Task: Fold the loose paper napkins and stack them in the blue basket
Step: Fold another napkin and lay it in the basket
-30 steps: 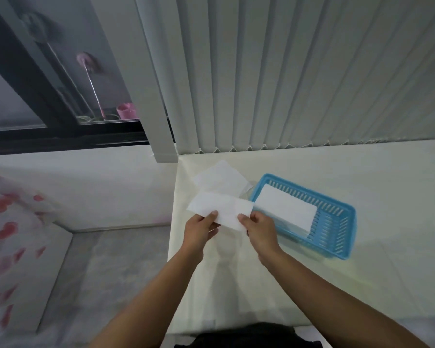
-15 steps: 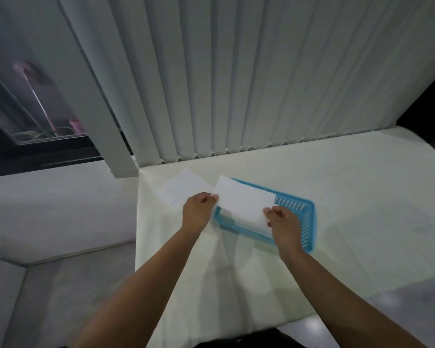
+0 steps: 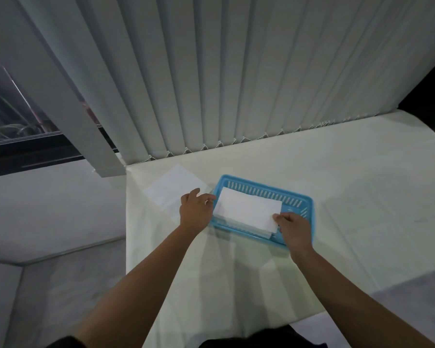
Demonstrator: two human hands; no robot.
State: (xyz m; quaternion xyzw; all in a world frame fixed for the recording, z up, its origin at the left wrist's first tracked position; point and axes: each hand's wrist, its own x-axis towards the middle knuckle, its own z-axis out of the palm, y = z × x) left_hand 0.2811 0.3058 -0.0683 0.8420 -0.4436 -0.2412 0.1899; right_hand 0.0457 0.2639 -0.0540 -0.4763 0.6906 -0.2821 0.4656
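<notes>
A blue slotted basket [image 3: 304,199] sits on the cream tablecloth near the table's left end. A folded white napkin [image 3: 248,209] lies on top of the folded napkins inside it. My right hand [image 3: 294,228] pinches the near right corner of that napkin. At the basket's left rim, my left hand [image 3: 195,209] hovers with loosely spread fingers; I cannot tell whether its fingertips touch the napkin's left edge. A loose unfolded napkin [image 3: 173,188] lies flat on the cloth just left of the basket.
Vertical blinds [image 3: 236,71] hang along the table's far edge. The table's left edge [image 3: 126,222] drops to the floor just beside my left arm. Cream cloth [image 3: 362,197] stretches to the right of the basket.
The folded napkin went from held in the air by both hands down into the basket. My left hand let go of it and opened; my right hand still pinches its corner.
</notes>
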